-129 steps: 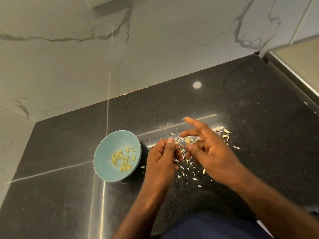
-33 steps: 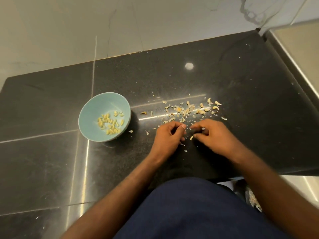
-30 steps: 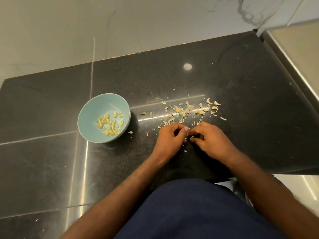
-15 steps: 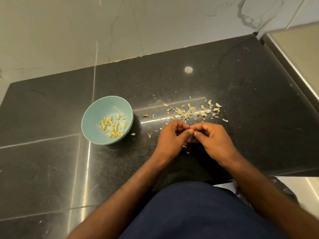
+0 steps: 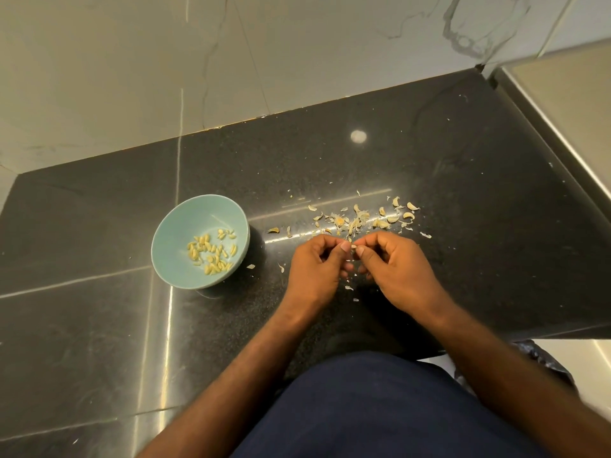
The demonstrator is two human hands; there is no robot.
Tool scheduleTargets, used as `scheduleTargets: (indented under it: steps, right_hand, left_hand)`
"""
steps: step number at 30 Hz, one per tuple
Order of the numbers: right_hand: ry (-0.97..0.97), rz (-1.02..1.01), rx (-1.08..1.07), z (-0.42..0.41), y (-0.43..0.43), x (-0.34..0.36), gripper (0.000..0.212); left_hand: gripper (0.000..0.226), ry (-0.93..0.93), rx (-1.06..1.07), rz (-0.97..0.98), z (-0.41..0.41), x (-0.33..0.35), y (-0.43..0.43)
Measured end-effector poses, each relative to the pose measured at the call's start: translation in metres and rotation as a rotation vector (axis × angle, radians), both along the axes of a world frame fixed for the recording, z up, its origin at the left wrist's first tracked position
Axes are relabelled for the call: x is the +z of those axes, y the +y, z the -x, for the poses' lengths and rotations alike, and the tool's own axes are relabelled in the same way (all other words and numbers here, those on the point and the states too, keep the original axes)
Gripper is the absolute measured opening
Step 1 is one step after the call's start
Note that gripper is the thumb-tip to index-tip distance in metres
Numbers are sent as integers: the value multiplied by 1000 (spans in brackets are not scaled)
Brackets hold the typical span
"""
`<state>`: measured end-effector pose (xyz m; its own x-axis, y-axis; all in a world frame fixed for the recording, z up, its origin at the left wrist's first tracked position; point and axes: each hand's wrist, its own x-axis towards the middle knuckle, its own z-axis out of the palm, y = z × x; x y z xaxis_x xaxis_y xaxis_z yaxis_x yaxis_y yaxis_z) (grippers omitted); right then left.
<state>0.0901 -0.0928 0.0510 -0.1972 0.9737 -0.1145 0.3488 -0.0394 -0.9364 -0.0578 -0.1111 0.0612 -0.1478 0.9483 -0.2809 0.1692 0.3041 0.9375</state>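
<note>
Sitting at the left of the dark table (image 5: 82, 325), a pale blue bowl (image 5: 165, 236) holds a small heap of peeled kernels (image 5: 211, 252). Just right of it, the left hand (image 5: 315, 269) hovers over the table with its fingers curled in, thumb and forefinger pinching one end of a tiny pale kernel (image 5: 353, 247). The right hand (image 5: 396, 266) meets it fingertip to fingertip, curled the same way and pinching the other end. The kernel is thus off the surface, caught between both hands, at the near edge of a scatter of husks (image 5: 360, 219) that spreads behind them and off to the right.

The likely trouble is the kernel's size. It looks small and smooth, and a nail pushed under the skin could pop it out of the pinch. It might then land in the husks, where it would be hard to pick out, or go off the front edge onto the dark blue garment (image 5: 363, 408). A loose hold on the way left to the bowl could also drop it short.

The table is polished black stone with pale seams, glossy enough to mirror a round light (image 5: 358, 136). Behind it rises a wall (image 5: 132, 77) of white veined tile. At the far right, a brushed steel surface (image 5: 562, 104) butts against the table's edge.
</note>
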Motion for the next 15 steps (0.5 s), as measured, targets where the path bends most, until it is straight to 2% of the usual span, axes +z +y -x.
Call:
scheduleTargets:
  steps: [8, 15]
  right_hand:
    - [-20, -191, -5, 0, 0, 9, 8]
    - [-129, -473, 23, -3, -2, 10, 6]
  left_hand:
    - [13, -86, 14, -50, -3, 19, -7]
    - [8, 28, 15, -103, -1, 23, -9]
